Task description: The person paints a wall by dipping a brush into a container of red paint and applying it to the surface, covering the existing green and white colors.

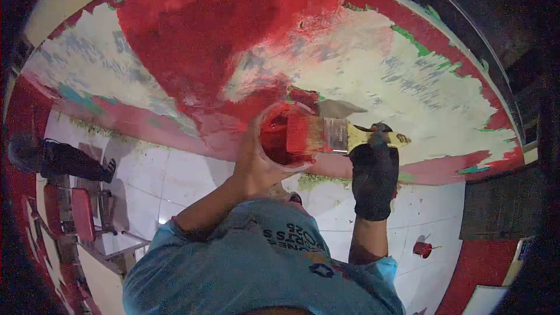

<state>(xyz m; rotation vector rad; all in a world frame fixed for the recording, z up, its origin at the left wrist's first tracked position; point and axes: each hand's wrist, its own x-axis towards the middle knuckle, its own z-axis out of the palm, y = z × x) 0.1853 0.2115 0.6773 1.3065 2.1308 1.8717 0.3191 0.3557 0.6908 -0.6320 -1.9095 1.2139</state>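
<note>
My bare left hand [252, 169] is wrapped round a clear plastic tub [283, 168] that holds red paint. My right hand [374, 181], in a black glove, grips a wide paintbrush [336, 135] by its yellow handle. The brush lies level, with its red-coated bristles over the tub's mouth, and a metal band joins them to the handle. Beyond both hands rises a wall with fresh red paint [192, 35] on its left and middle. Pale, scraped patches [356, 70] show on both sides of the red, with grey smears and green flecks.
White floor tiles [186, 178] run below the wall, with paint flakes along its foot. A small red container [423, 249] stands on the floor at right. To the left are a red chair [83, 214] and a dark shape [73, 160] I cannot make out.
</note>
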